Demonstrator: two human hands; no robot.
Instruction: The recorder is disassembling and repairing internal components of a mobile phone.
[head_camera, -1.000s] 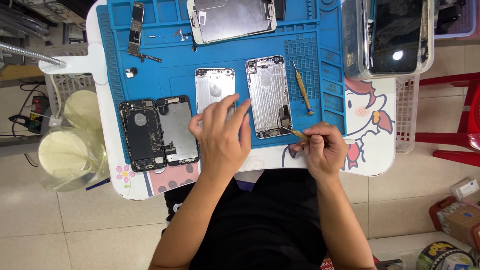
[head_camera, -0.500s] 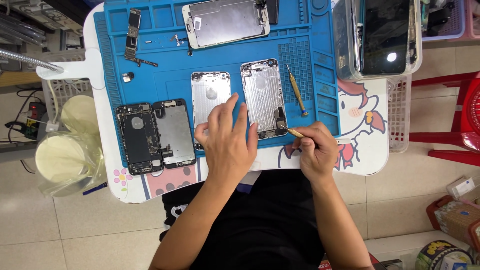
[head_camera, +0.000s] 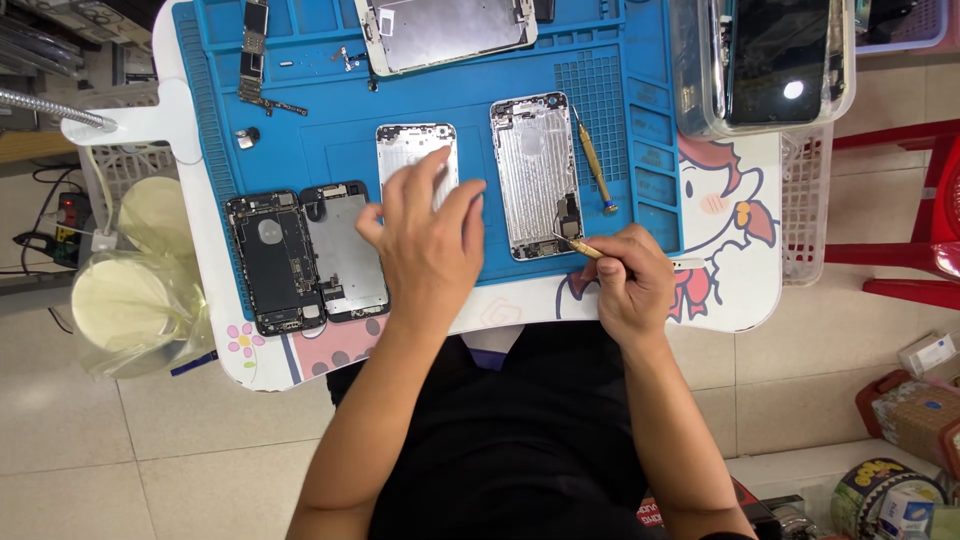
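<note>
A blue work mat (head_camera: 300, 150) covers the small white table (head_camera: 745, 300) under both hands. Just left of the left hand (head_camera: 425, 245) lies an opened dark phone with its two halves side by side (head_camera: 305, 255). That hand is spread open, fingers apart, resting over the lower end of a small silver phone shell (head_camera: 410, 150). Between the hands lies a larger silver phone housing (head_camera: 537, 175). The right hand (head_camera: 628, 280) is closed around a brass-handled tool (head_camera: 580, 245), its tip at the housing's lower edge. A second screwdriver (head_camera: 595, 170) lies just beyond that hand.
</note>
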